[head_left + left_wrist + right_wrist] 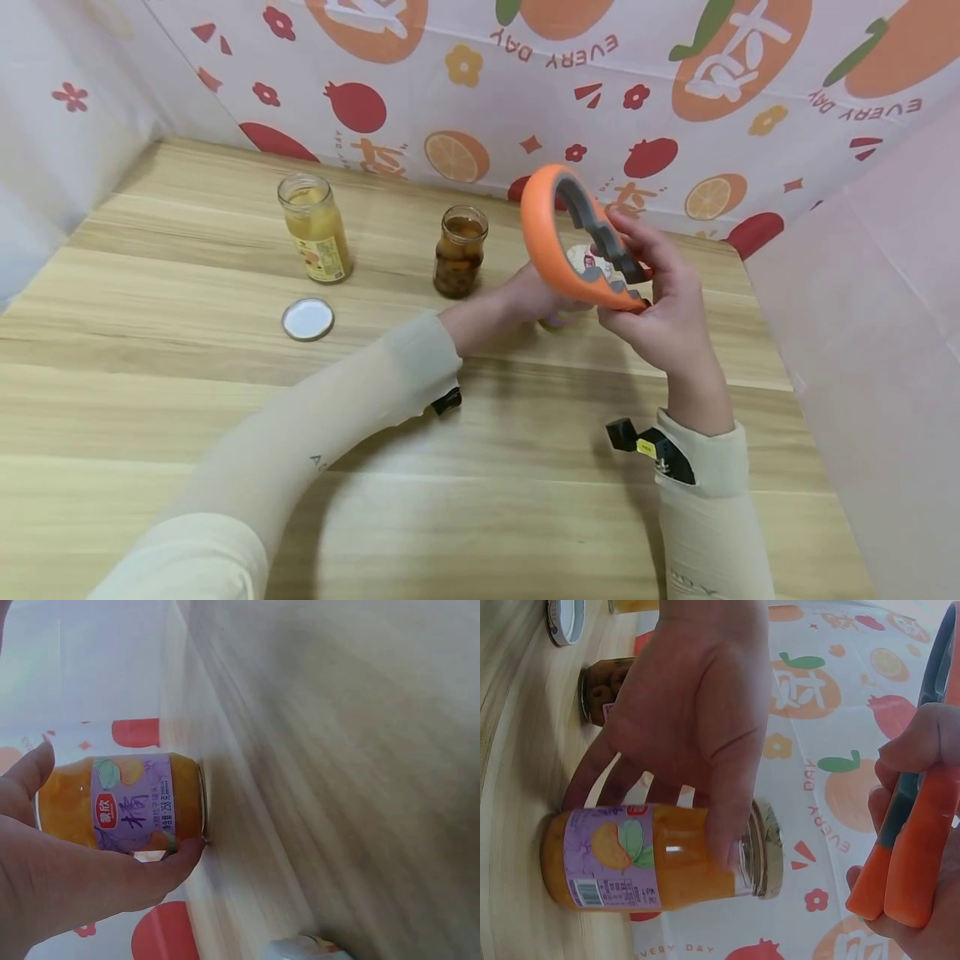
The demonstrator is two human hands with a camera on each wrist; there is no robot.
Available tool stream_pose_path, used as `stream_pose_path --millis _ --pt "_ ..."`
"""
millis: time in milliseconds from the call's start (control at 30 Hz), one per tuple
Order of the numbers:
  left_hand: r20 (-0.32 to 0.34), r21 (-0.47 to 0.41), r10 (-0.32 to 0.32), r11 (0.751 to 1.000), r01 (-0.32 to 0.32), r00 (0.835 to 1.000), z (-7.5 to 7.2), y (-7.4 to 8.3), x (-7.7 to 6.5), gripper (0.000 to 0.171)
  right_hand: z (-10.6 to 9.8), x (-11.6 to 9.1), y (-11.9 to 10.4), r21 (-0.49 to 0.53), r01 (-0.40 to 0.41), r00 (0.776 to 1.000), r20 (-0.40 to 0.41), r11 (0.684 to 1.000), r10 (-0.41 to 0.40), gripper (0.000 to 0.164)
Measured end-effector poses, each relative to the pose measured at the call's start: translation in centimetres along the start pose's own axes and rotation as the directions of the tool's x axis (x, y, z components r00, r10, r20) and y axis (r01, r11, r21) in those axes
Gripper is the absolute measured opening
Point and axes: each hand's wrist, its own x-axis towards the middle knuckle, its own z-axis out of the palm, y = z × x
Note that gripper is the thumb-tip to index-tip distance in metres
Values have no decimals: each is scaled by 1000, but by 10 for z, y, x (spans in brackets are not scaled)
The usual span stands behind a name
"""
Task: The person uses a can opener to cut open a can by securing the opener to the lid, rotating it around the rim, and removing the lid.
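The wooden table (pixel 450 533) fills the middle and bottom of the head view, and a fruit-printed sheet (pixel 540 108) hangs behind it across the top. At right of centre, the right hand (pixel 671 308) is curled around the handles of an orange jar opener (pixel 538 229), its loop with grey teeth lifted above the table. In the right wrist view, the opener is apart from any lid.

Next in size, at upper left, stands a tall open jar (pixel 318 237) of yellow fruit. The purple-labelled jar (pixel 682 859) is upright on the table right of centre, mostly hidden in the head view. The left hand (pixel 543 293) has its grip closed about this jar, thumb along the shoulder. The smaller dark jar (pixel 457 258), apparently uncovered, is near the left wrist. Smallest are the lid (pixel 769 851) on the purple-labelled jar and a loose lid (pixel 308 319) lying at centre left.

With the thumb so near the lid's edge, lowered teeth could pinch it. If the left grip is slack, a turning force could spin or tip the jar. A careless leftward sweep of that forearm could knock the dark jar and spill it.
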Motion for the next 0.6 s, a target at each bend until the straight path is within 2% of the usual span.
stream_pose_path --millis 33,67,100,233,267,367,467,600 --pt "17 19 17 1000 -17 1000 0 0 -2 13 0 0 0 0 -4 1000 0 1000 4 68" --pt "10 16 -21 1000 21 1000 -1 -2 -5 8 0 0 0 1 -4 1000 0 1000 4 68" --pt "27 27 -12 1000 11 1000 -1 -2 -7 10 1 0 0 1 -4 1000 1 1000 4 68" --pt "88 37 9 999 -12 996 -2 -3 -15 27 0 0 1 -3 1 1000 7 1000 -1 68" --pt "95 36 -5 999 1 995 -1 -3 -18 30 0 0 1 -2 1 1000 9 1000 -1 68" --pt "101 85 -19 996 10 995 -1 -5 -24 40 0 -1 1 18 -2 1000 19 1000 1 69" --pt "107 92 -59 995 49 993 1 -6 -32 47 1 -2 2 39 -1 999 33 999 0 69" --pt "118 138 -63 989 46 991 5 -2 -42 46 1 -1 1 34 5 999 40 999 -6 68"
